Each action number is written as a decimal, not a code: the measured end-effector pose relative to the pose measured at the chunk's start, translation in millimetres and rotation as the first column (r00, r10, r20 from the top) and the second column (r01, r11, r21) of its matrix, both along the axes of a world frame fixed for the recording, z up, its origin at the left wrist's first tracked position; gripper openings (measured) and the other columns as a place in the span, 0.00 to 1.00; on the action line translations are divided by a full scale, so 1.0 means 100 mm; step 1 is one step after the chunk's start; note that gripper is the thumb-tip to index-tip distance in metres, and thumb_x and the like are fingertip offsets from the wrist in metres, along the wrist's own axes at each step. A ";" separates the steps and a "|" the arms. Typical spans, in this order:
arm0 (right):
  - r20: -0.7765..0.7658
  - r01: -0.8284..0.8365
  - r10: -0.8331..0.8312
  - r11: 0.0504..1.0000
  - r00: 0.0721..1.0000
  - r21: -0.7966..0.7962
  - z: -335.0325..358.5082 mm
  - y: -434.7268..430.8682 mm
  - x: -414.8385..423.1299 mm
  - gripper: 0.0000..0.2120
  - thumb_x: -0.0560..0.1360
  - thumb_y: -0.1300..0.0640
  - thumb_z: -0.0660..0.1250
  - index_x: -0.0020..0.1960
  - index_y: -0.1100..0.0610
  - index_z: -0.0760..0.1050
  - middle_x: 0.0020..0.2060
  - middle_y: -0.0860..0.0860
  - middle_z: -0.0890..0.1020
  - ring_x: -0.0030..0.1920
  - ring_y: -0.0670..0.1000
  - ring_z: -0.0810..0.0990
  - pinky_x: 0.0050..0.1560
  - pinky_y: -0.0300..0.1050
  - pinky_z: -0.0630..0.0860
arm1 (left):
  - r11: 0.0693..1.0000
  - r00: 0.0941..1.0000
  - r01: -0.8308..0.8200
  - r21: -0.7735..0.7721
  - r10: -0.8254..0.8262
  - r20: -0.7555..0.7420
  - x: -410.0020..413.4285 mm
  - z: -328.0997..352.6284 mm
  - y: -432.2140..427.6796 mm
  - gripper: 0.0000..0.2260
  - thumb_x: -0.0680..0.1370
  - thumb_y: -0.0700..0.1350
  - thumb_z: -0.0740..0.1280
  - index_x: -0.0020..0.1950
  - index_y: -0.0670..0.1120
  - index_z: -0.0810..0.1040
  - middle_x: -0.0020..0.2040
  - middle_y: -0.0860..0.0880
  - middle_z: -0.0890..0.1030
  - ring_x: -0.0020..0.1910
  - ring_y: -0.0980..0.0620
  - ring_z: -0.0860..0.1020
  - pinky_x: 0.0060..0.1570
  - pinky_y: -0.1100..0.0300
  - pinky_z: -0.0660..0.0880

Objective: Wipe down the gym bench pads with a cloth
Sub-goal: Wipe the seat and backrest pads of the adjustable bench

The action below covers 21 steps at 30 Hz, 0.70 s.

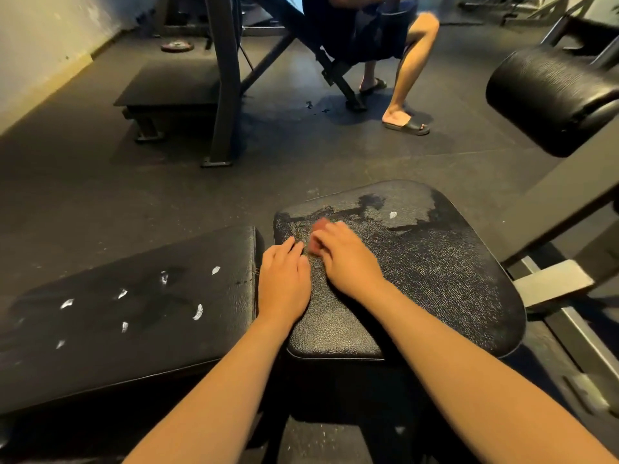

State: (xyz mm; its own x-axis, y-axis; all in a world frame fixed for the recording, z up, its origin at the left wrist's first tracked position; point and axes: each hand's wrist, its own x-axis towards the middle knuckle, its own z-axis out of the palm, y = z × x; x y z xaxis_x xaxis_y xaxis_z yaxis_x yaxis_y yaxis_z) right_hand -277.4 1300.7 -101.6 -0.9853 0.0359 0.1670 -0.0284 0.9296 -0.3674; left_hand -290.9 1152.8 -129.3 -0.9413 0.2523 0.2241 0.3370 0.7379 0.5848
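On the seat pad, right hand gripped the bunched reddish cloth, left hand lay flat and empty beside it; such a small wad could miss the white spot, leaving streaks

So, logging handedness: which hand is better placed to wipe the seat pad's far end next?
Right: right hand holds the reddish cloth on the seat pad; left hand lies flat, empty.
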 end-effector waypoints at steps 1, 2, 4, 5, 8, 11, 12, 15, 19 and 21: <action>-0.017 0.114 -0.113 0.993 0.993 0.031 0.02 0.06 0.00 0.14 0.82 0.57 0.59 0.67 0.54 0.72 0.68 0.51 0.72 0.72 0.57 0.65 0.72 0.52 0.63 | 1.000 1.000 0.004 -0.021 -0.004 -0.002 0.00 -0.02 0.01 0.20 0.85 0.47 0.54 0.72 0.43 0.75 0.73 0.45 0.73 0.70 0.43 0.67 0.73 0.48 0.63; -0.025 0.181 -0.180 0.982 0.983 0.050 0.04 0.06 0.01 0.14 0.82 0.56 0.59 0.66 0.54 0.73 0.67 0.52 0.72 0.71 0.57 0.65 0.72 0.52 0.62 | 0.999 1.000 0.005 -0.043 -0.005 0.001 0.00 -0.02 0.01 0.19 0.85 0.48 0.55 0.72 0.43 0.75 0.73 0.46 0.74 0.69 0.43 0.68 0.72 0.47 0.64; -0.030 0.120 -0.119 0.993 0.992 0.018 0.06 -0.11 0.04 0.15 0.83 0.55 0.57 0.66 0.54 0.74 0.67 0.51 0.73 0.72 0.57 0.64 0.72 0.52 0.61 | 0.997 1.000 0.003 -0.076 -0.005 -0.016 0.01 -0.01 0.03 0.20 0.84 0.49 0.52 0.70 0.45 0.76 0.70 0.48 0.76 0.66 0.43 0.70 0.69 0.47 0.67; -0.020 0.038 -0.038 0.999 0.999 -0.020 0.03 -0.20 0.07 0.15 0.82 0.54 0.57 0.66 0.54 0.74 0.68 0.50 0.73 0.73 0.56 0.64 0.73 0.52 0.60 | 0.997 1.000 -0.003 -0.073 0.002 -0.012 0.01 0.00 0.04 0.20 0.83 0.49 0.50 0.66 0.47 0.77 0.67 0.49 0.77 0.63 0.43 0.72 0.67 0.47 0.68; -0.001 -0.071 0.071 0.995 0.997 -0.065 -0.03 -0.19 0.22 0.17 0.82 0.55 0.58 0.70 0.52 0.71 0.72 0.50 0.71 0.76 0.54 0.60 0.77 0.52 0.57 | 0.997 0.999 -0.006 -0.071 0.010 0.045 0.04 0.01 0.06 0.22 0.82 0.50 0.46 0.62 0.49 0.77 0.63 0.50 0.78 0.63 0.44 0.73 0.66 0.47 0.68; -0.013 0.134 -0.134 0.991 0.991 -0.032 0.00 0.03 0.35 0.18 0.82 0.57 0.59 0.71 0.53 0.70 0.72 0.51 0.70 0.77 0.55 0.59 0.76 0.50 0.57 | 0.991 0.998 0.062 -0.115 -0.059 0.030 0.20 0.06 0.11 0.23 0.84 0.51 0.48 0.72 0.46 0.74 0.73 0.46 0.73 0.70 0.44 0.68 0.73 0.48 0.63; -0.011 0.187 -0.187 0.982 0.982 -0.024 0.01 0.04 0.41 0.19 0.82 0.57 0.58 0.72 0.54 0.70 0.73 0.52 0.69 0.77 0.56 0.58 0.76 0.50 0.55 | 0.990 0.997 0.078 -0.121 -0.077 0.018 0.26 0.08 0.13 0.21 0.84 0.50 0.51 0.72 0.45 0.74 0.72 0.46 0.73 0.71 0.44 0.68 0.72 0.48 0.64; 0.022 0.095 -0.093 0.991 0.995 -0.091 0.01 -0.10 0.60 0.20 0.83 0.54 0.56 0.74 0.51 0.68 0.75 0.51 0.67 0.79 0.55 0.56 0.78 0.50 0.53 | 0.997 0.997 0.071 -0.009 -0.071 0.018 0.40 0.14 0.22 0.14 0.83 0.47 0.54 0.59 0.49 0.78 0.58 0.49 0.80 0.61 0.45 0.74 0.63 0.47 0.70; 0.013 0.076 -0.075 0.991 0.997 -0.107 0.01 0.24 0.86 0.19 0.82 0.56 0.59 0.73 0.51 0.69 0.74 0.48 0.69 0.78 0.54 0.59 0.77 0.50 0.58 | 0.992 0.992 0.126 -0.014 -0.126 0.017 0.56 0.21 0.41 0.14 0.83 0.48 0.52 0.55 0.51 0.77 0.54 0.53 0.80 0.56 0.48 0.74 0.61 0.48 0.71; -0.029 0.253 -0.254 0.967 0.967 -0.018 0.01 0.62 0.99 0.16 0.81 0.58 0.60 0.68 0.54 0.72 0.68 0.50 0.72 0.73 0.57 0.64 0.71 0.54 0.66 | 0.972 0.974 0.225 -0.063 -0.224 0.022 0.70 0.24 0.55 0.16 0.84 0.48 0.53 0.67 0.48 0.76 0.65 0.50 0.78 0.65 0.46 0.72 0.68 0.48 0.66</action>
